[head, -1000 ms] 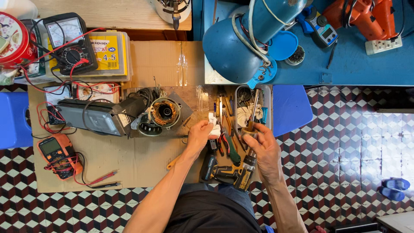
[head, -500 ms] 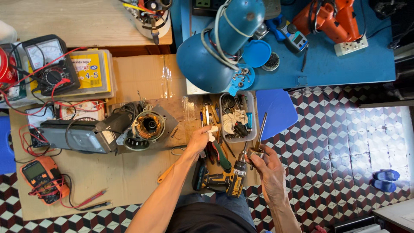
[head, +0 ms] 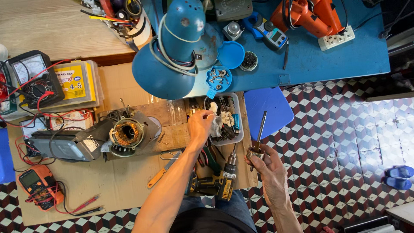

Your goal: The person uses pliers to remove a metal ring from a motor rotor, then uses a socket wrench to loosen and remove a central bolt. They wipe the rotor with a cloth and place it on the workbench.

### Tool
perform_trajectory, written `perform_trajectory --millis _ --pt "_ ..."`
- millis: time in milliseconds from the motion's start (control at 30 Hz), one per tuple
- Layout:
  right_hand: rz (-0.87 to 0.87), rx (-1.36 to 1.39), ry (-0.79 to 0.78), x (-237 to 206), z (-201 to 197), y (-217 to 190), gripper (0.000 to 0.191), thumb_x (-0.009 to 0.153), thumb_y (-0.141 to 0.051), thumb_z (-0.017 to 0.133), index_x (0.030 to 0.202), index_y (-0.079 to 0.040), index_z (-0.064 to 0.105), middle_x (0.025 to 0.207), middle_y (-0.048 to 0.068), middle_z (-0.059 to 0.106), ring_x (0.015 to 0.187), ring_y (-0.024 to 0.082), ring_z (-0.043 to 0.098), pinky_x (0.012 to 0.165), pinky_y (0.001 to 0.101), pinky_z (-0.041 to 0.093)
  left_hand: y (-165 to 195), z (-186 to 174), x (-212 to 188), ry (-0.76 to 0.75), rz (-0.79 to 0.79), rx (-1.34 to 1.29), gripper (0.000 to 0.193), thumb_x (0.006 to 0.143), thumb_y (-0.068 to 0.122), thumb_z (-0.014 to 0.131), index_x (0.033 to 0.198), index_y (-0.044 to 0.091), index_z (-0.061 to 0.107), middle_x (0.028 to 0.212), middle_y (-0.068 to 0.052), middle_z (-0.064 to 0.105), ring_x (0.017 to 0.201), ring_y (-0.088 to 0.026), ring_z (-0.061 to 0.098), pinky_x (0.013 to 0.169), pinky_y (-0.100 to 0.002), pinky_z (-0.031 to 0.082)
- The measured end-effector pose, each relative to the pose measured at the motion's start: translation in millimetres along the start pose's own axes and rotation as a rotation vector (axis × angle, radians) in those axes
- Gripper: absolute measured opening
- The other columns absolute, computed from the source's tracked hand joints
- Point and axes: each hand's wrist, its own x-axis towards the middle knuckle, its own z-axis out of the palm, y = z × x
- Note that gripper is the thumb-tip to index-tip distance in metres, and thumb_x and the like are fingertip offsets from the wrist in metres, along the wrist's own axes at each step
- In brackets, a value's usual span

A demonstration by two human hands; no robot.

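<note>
Nearest the wearer, a yellow and black cordless drill [head: 214, 183] is seen lying at the near edge of the cardboard-covered table [head: 116, 190], between the two forearms. Just right of it, the right hand [head: 269, 166] is held out over the checkered floor [head: 345, 142], its grip pressed around a small brass-coloured part [head: 255, 153] from which a dark metal shaft [head: 261, 129] stands up, tilted slightly. To the left of the drill, an orange-handled tool [head: 163, 170] is laid on the cardboard. Further out, the left hand [head: 200, 127] is stretched to a clear plastic tray [head: 238, 133] of small tools and bits, its fingertips closed in a pinch on a crumpled white cloth [head: 214, 123] at the tray's near left edge. Left of that hand, an opened motor with copper windings [head: 127, 133] is seen beside a grey housing [head: 64, 144], with an orange multimeter [head: 36, 185] well apart near the corner. Beyond the tray, a blue lamp [head: 172, 51] is leaned over a blue table [head: 310, 60], where an orange power tool [head: 308, 15] is lying.
</note>
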Motion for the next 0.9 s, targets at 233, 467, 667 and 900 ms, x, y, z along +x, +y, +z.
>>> perform_trajectory --millis 233,467,667,900 --pt "0.025 -0.094 -0.033 15.5 -16.1 -7.0 0.072 0.082 -0.027 0.075 0.141 0.005 0.051 0.11 0.025 0.077 0.105 0.028 0.073 0.1 0.0422 0.055 -10.2 25.3 9.6 0.077 0.313 0.278 0.012 0.09 0.007 0.068 0.1 0.007 0.075 0.101 -0.02 0.068 0.092 -0.04 0.066 0.077 -0.047 0.053" --pt "-0.1 -0.193 -0.15 32.6 1.4 -53.4 0.073 0.081 -0.024 0.079 0.143 -0.001 0.046 0.13 0.022 0.068 0.118 0.024 0.067 0.103 0.0397 0.052 36.9 10.8 -34.5 -0.198 0.07 -0.315 0.041 0.099 0.03 0.054 0.135 0.012 0.062 0.126 -0.005 0.067 0.094 -0.023 0.072 0.083 -0.035 0.057" --pt "-0.245 -0.635 -0.229 30.0 28.5 -81.3 0.069 0.084 -0.016 0.076 0.146 -0.012 0.048 0.124 0.015 0.068 0.116 0.024 0.068 0.099 0.037 0.054 74.2 -0.3 -92.6 -0.271 -0.334 -0.86 0.052 0.098 0.042 0.053 0.134 0.007 0.065 0.12 -0.003 0.072 0.109 -0.012 0.068 0.089 -0.026 0.053" --pt "-0.492 -0.779 -0.344 39.9 44.9 -84.0 0.061 0.085 -0.016 0.073 0.142 -0.008 0.05 0.115 0.014 0.068 0.105 0.027 0.069 0.086 0.0395 0.057 51.6 3.8 -88.2 -0.144 -0.328 -1.215 0.047 0.101 0.038 0.05 0.132 0.003 0.06 0.119 -0.01 0.07 0.102 -0.018 0.066 0.082 -0.032 0.055"
